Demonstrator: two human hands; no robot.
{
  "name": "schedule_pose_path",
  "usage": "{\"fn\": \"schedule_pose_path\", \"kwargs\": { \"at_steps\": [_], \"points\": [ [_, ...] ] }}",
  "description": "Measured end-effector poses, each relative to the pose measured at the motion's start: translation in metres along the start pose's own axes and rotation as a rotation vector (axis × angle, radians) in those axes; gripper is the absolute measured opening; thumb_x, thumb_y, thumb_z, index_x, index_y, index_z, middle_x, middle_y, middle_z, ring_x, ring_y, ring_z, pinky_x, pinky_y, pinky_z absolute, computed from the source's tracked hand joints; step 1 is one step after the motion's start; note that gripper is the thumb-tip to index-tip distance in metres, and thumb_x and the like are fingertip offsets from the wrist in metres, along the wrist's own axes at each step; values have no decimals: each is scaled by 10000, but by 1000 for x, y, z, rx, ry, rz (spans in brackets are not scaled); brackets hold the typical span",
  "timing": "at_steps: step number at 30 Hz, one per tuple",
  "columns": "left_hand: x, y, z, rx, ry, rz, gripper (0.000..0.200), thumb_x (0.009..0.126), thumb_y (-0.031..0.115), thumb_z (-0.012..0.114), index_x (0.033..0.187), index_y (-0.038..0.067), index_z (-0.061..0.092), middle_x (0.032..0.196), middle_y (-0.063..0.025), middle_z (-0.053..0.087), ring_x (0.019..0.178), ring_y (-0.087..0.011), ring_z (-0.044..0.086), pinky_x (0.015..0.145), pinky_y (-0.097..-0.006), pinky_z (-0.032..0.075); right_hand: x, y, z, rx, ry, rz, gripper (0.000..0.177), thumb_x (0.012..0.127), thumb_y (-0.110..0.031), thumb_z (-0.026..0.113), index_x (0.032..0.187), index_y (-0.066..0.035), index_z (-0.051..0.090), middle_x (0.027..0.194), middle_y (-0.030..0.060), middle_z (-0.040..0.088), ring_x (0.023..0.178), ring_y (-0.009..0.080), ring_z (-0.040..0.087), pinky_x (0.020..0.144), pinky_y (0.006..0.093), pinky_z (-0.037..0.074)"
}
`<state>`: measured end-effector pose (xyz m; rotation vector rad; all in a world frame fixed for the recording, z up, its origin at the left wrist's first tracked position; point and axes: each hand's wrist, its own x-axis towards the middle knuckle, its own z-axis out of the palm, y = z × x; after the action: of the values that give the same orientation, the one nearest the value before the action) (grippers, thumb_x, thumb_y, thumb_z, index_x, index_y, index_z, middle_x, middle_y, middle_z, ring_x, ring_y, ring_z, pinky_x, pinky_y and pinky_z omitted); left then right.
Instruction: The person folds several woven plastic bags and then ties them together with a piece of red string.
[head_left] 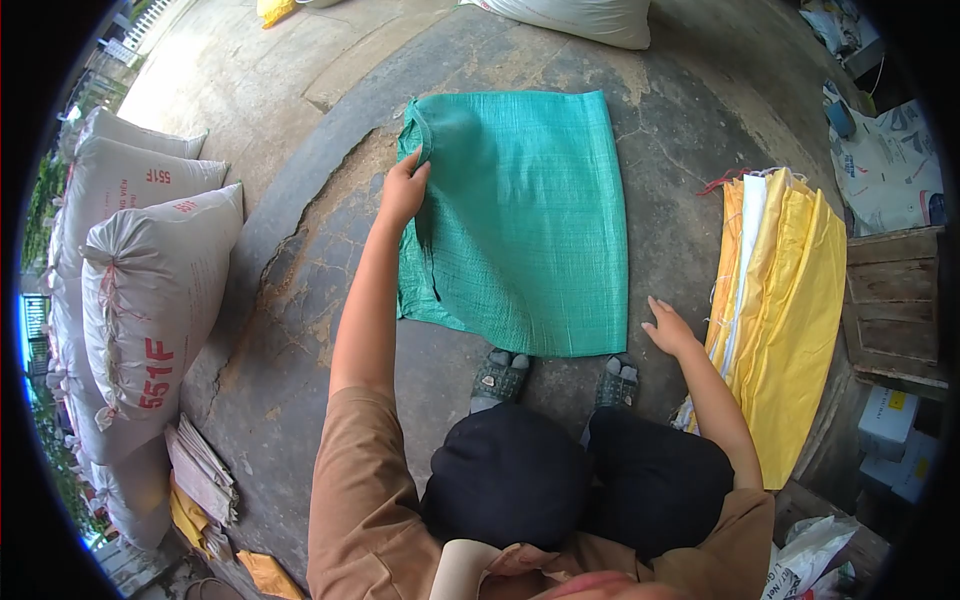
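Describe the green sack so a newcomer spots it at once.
From the filled white sacks printed 551F at left, cross the concrete floor rightward. Flat before the person's sandals lies the green woven sack, its left edge pinched by the left hand. It alone is green; the flat pile by the right hand is yellow.

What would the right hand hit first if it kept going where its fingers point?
Probably the right edge of the green sack: the right hand points forward and slightly inward across bare concrete. Depth is unclear.
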<state>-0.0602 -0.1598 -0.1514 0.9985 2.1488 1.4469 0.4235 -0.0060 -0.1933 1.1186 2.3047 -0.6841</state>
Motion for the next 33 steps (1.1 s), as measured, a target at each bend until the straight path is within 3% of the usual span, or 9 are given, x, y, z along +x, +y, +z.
{"fn": "schedule_pose_path", "kwargs": {
  "at_steps": [5,7,12,14,19,21,29,31,33],
  "points": [
    [-12,0,-23,194,55,-58,371,851,216,496,1205,109,490,1009,-164,607,949,-239,583,816,-312,426,2,4,2,5,4,-4,629,819,-282,524,1347,-89,240,1349,187,298,1231,306,323,995,361,309],
    [-32,-15,-33,403,129,-203,376,851,259,491,1213,158,490,1028,-160,599,967,-271,574,828,-344,425,1,4,2,12,4,0,633,820,-285,523,1348,-88,236,1348,186,300,1229,306,325,994,359,311],
    [-65,-117,-51,416,312,-539,551,806,436,519,1177,28,508,1046,-201,584,990,-298,560,848,-363,418,-1,9,4,7,14,-12,625,820,-289,521,1342,-81,247,1334,189,321,1211,313,348,987,365,318],
    [-77,-160,-60,205,246,-799,666,751,553,537,1135,9,526,966,-162,599,891,-264,575,713,-387,466,-2,7,5,27,-1,-3,626,820,-291,524,1341,-76,249,1325,192,333,1206,311,356,980,357,326],
    [-116,-146,-45,304,133,-822,696,713,524,600,1048,-84,556,1037,-225,578,987,-305,557,836,-362,428,12,-3,18,353,-89,99,644,830,-301,528,1347,-67,223,1304,178,374,1181,299,397,949,389,354],
    [-123,-149,-42,296,65,-843,714,687,528,629,1053,-80,552,1043,-227,573,987,-305,556,829,-365,434,8,-28,12,901,-166,368,685,835,-312,537,1360,-59,178,1272,173,415,1135,272,437,900,420,378],
    [-128,-138,-20,372,40,-761,708,658,446,702,1095,-74,504,1041,-213,570,960,-287,567,813,-365,448,25,-42,16,938,-150,386,644,808,-309,588,1296,-21,280,1077,152,525,924,234,540,767,366,434],
    [-124,-115,-16,-180,22,-846,600,722,367,674,1092,-74,503,1007,-179,585,903,-252,585,784,-349,460,29,-41,17,977,-169,376,611,793,-300,609,1258,-1,348,992,135,563,844,225,562,738,355,444],
    [-118,-96,-9,-253,24,-852,549,746,330,657,1087,-73,507,996,-168,589,879,-241,588,768,-344,464,31,-43,14,1002,-186,306,439,793,-248,609,1108,36,494,883,110,598,761,188,574,666,307,440]
  ]
}}
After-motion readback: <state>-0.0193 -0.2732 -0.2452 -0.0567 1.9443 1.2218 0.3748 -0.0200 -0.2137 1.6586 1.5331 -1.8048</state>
